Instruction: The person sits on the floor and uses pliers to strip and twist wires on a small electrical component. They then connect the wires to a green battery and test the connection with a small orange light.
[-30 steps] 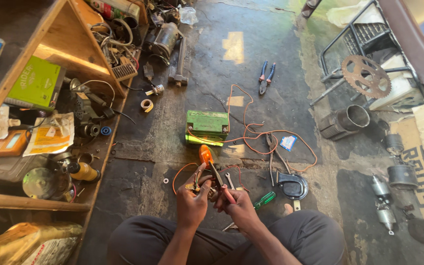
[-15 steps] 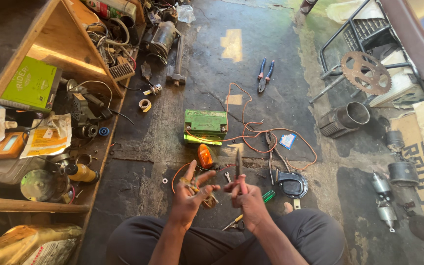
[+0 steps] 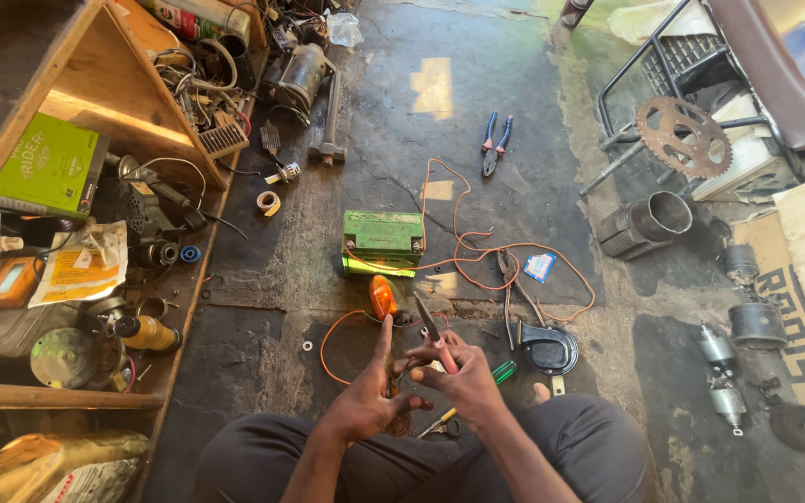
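My right hand (image 3: 463, 377) grips red-handled pliers (image 3: 429, 324), their jaws pointing up and away from me. My left hand (image 3: 373, 396) sits just beside it, fingers spread, pinching a small part with wires; what exactly it holds is hard to make out. An orange indicator lamp (image 3: 383, 296) on an orange wire (image 3: 328, 340) lies on the floor just beyond my hands. Behind that stands a green battery (image 3: 383, 240). A green-handled screwdriver (image 3: 500, 372) lies under my right hand, next to a black horn (image 3: 550, 347).
Wooden shelves (image 3: 67, 102) crammed with parts, a green box and bottles run along the left. Blue-handled pliers (image 3: 495, 142) lie farther out on the floor. A sprocket (image 3: 683, 137), a metal cylinder (image 3: 648, 224) and small motors (image 3: 725, 373) lie at the right.
The orange lamp left my hands and now lies on the floor. My hands drew back toward my lap, and my right hand raised the pliers.
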